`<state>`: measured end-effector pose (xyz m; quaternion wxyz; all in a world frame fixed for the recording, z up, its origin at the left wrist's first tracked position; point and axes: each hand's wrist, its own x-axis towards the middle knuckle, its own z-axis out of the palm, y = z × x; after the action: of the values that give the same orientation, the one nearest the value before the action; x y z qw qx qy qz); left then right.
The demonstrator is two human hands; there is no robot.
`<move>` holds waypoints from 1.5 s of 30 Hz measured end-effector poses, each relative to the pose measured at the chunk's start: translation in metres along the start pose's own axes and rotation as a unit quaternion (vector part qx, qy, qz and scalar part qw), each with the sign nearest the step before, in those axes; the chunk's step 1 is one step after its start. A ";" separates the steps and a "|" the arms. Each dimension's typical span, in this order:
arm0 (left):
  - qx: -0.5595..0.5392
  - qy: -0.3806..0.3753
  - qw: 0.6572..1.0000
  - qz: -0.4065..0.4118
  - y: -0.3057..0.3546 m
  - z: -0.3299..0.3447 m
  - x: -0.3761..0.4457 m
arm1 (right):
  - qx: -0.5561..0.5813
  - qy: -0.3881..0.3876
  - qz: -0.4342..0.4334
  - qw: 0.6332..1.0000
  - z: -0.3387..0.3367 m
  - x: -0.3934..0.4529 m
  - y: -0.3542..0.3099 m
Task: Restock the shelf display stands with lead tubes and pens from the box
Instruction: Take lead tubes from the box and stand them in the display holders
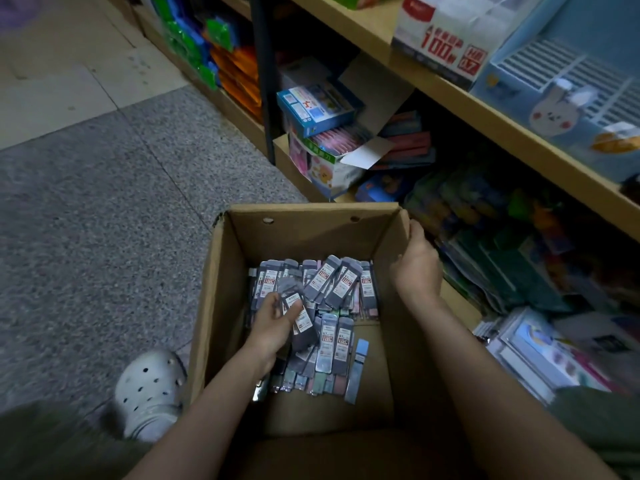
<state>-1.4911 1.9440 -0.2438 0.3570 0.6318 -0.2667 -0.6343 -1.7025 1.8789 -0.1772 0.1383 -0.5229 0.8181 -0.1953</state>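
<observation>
1. Grey speckled floor (86, 237) runs beside wooden shelves (485, 112) of stationery.
2. Open cardboard box (221, 289) sits on the floor, with lead tubes (332, 282) piled inside.
3. Right hand (415, 261) grips the box's right wall.
4. Left hand (273, 323), inside the box, grips several tubes.

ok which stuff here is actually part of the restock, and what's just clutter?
Job:
cardboard box
lead tubes
left hand, gripping tubes
right hand, on box rim
lead display stand

Lying about:
blue boxed set
rabbit-print tray
white clog
</observation>
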 end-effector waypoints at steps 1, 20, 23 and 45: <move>0.002 -0.003 1.000 0.002 0.002 0.000 -0.002 | 0.002 -0.006 -0.012 1.000 0.001 0.004 -0.004; -0.020 0.070 0.997 -0.002 -0.006 -0.014 -0.003 | -0.027 -0.277 -0.140 0.950 0.097 -0.052 0.008; -0.011 0.078 0.997 -0.023 -0.013 -0.014 0.005 | -0.118 -0.340 -0.020 0.933 0.114 -0.053 0.032; 0.131 -0.067 0.989 0.029 0.065 0.000 -0.026 | 0.179 -0.207 -0.101 0.957 -0.001 -0.035 -0.040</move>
<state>-1.4848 1.9251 -0.1765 0.2707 0.6212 -0.3895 -0.6238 -1.6561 1.8961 -0.1566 0.3755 -0.5981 0.6663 -0.2395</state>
